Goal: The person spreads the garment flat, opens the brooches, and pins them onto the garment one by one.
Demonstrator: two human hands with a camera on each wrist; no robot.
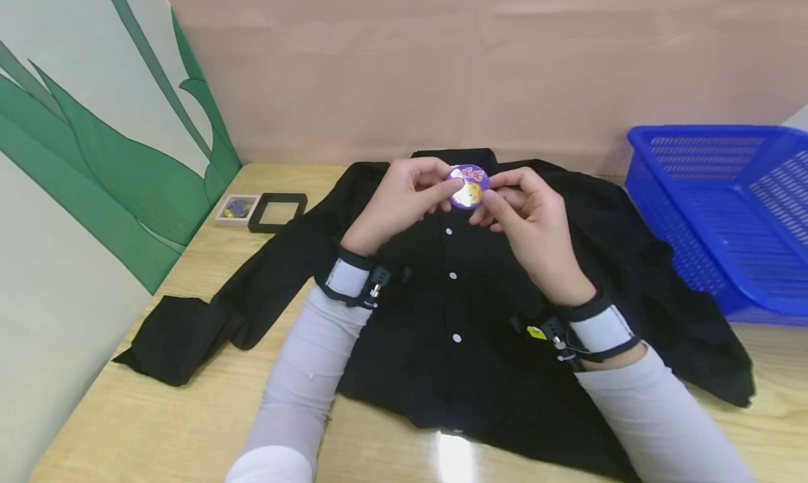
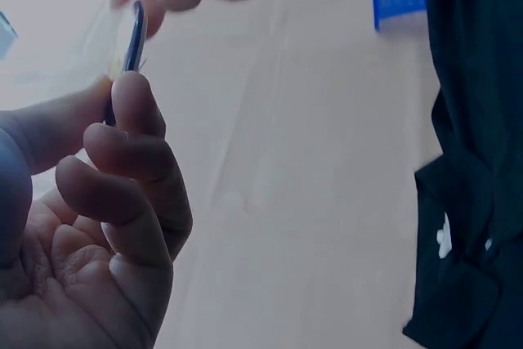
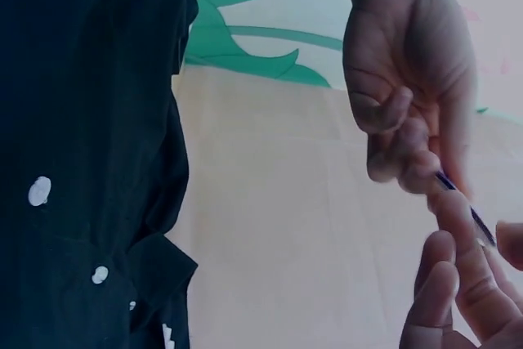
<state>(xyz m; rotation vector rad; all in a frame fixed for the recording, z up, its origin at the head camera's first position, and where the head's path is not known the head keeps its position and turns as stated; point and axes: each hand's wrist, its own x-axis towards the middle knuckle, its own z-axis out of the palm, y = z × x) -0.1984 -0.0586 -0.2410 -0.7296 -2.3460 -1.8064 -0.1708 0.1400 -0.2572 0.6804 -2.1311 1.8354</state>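
Observation:
A round purple button badge (image 1: 468,186) with a yellow picture and red lettering is held up over the black shirt (image 1: 404,315). My left hand (image 1: 404,198) pinches its left side between thumb and index finger; the left wrist view shows the badge (image 2: 133,38) edge-on above that hand (image 2: 106,194). On the badge's right rim, the thumb and index finger of my right hand (image 1: 536,220) pinch from the other side. In the right wrist view, the badge's thin edge (image 3: 482,228) lies between both hands' fingers. Its back is mostly hidden.
A blue plastic basket (image 1: 701,237) stands at the right, beside the shirt's sleeve. On the wooden table (image 1: 208,420), at the back left, are a black square frame (image 1: 278,213) and a small light box (image 1: 236,209) with something blue and yellow inside. A brown backdrop rises behind.

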